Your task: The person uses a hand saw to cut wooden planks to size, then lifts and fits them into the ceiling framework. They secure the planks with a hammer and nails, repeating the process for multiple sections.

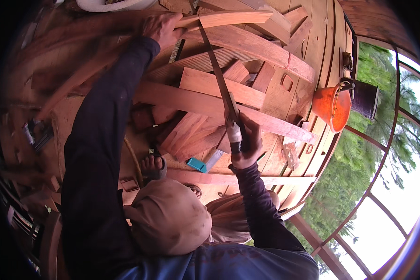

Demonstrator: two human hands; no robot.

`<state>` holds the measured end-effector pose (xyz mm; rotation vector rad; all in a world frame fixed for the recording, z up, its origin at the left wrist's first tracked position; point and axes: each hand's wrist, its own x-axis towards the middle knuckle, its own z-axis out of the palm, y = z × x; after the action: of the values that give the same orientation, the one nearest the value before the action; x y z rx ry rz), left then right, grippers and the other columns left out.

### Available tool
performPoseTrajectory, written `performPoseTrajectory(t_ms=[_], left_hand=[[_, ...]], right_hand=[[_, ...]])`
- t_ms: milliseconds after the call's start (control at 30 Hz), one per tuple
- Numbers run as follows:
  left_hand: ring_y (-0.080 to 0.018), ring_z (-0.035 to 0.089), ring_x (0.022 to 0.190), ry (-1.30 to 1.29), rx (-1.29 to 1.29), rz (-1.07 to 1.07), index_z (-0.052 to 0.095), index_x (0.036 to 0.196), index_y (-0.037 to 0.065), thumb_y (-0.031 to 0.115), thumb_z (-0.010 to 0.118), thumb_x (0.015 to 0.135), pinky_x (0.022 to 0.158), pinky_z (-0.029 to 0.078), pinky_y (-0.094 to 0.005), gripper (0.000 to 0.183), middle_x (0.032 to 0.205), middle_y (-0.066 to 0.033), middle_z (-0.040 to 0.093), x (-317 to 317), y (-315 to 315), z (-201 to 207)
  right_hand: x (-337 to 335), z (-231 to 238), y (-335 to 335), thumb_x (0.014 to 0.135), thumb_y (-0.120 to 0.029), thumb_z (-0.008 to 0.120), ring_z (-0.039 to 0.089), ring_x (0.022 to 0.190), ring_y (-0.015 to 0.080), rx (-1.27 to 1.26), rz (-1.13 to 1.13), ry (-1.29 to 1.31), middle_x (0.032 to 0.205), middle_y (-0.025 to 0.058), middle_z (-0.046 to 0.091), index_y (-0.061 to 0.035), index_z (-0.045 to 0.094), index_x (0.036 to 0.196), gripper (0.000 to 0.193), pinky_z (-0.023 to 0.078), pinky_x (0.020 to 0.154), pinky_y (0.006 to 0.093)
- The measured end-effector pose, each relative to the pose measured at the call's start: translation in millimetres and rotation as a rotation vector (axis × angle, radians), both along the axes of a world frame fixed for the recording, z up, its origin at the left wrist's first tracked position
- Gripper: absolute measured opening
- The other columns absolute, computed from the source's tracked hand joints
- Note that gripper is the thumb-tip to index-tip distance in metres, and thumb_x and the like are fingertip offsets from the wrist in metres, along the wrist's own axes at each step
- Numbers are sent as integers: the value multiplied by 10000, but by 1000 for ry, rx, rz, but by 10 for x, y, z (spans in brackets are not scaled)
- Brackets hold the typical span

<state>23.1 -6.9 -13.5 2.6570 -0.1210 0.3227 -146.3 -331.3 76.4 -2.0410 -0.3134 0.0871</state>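
The left hand [162, 27] reaches far across the wooden deck and closes over the end of a curved timber strip [228, 19], pinning it down, while the right hand [243, 140] wraps tight around the handle of a handsaw [218, 77] whose long dark blade runs from near the body up to the strip at the far edge. The strip looks stiff and fairly light, rigid enough to be held at one end, though a thin piece like this would likely chatter unless gripped close to the cut; the saw is best taken by its handle, well clear of the teeth. Between the hands lies a heap of reddish offcut planks [205, 105], with a small blue block [196, 164] and a sandalled foot [153, 167] just near of them. At the far top edge sits the rim of a white basin [112, 4]; its contents cannot be made out. On the right, by the deck's edge, an orange bucket [332, 107] lies tilted beside a dark bucket [365, 99]; what either holds is hidden. Green trees show beyond the railing.
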Motion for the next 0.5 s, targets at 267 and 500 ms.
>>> performPoseTrajectory(t_ms=[267,500], left_hand=[[-369,650,836,107,24,29,597,954,62,319,717,808,707,500,-480,319,891,-170,676,11,-7,51],[-378,652,866,112,8,33,620,1113,78,338,723,796,749,511,-469,422,928,-178,685,73,-10,-27]], right_hand=[[104,-237,74,910,-239,608,657,1009,267,137,38,-31,1131,228,632,22,476,1273,466,521,838,347],[206,-210,108,876,-112,639,664,882,199,31,-24,18,1003,199,677,12,493,1244,414,507,789,285]])
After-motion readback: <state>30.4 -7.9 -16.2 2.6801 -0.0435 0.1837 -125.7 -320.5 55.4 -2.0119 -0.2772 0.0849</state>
